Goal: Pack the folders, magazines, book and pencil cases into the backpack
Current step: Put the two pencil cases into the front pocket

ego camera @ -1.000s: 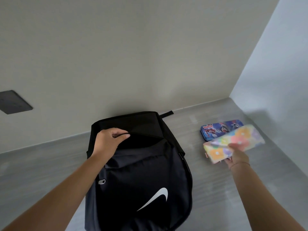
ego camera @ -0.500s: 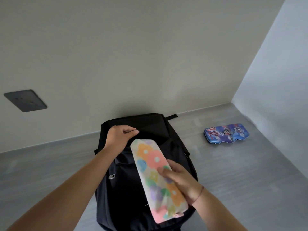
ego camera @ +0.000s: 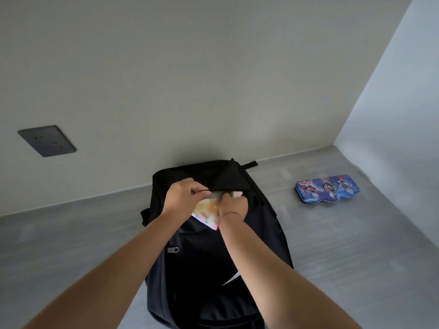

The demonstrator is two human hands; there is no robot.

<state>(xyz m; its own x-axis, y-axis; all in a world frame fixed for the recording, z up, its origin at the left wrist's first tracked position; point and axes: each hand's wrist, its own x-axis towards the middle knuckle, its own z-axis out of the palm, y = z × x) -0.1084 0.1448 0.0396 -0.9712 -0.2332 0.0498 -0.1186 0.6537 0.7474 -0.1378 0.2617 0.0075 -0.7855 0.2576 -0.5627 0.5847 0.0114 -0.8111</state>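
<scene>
A black backpack (ego camera: 204,262) with a white logo lies on the grey table, its top toward the wall. My left hand (ego camera: 184,194) pinches the edge of its top opening and holds it up. My right hand (ego camera: 231,205) grips a pastel flowered pencil case (ego camera: 209,211), which sits partly inside the opening between both hands; its far end is hidden by the black fabric. A blue tin pencil case (ego camera: 327,188) with cartoon figures lies flat on the table to the right of the backpack.
The grey table (ego camera: 344,245) meets a pale wall behind the backpack and a side wall at the right. A dark socket plate (ego camera: 47,140) is set in the back wall at the left.
My right hand carried the flowered pencil case from the table at the right, over the backpack, and pushed it into the opening. My left hand kept its hold on the opening.
</scene>
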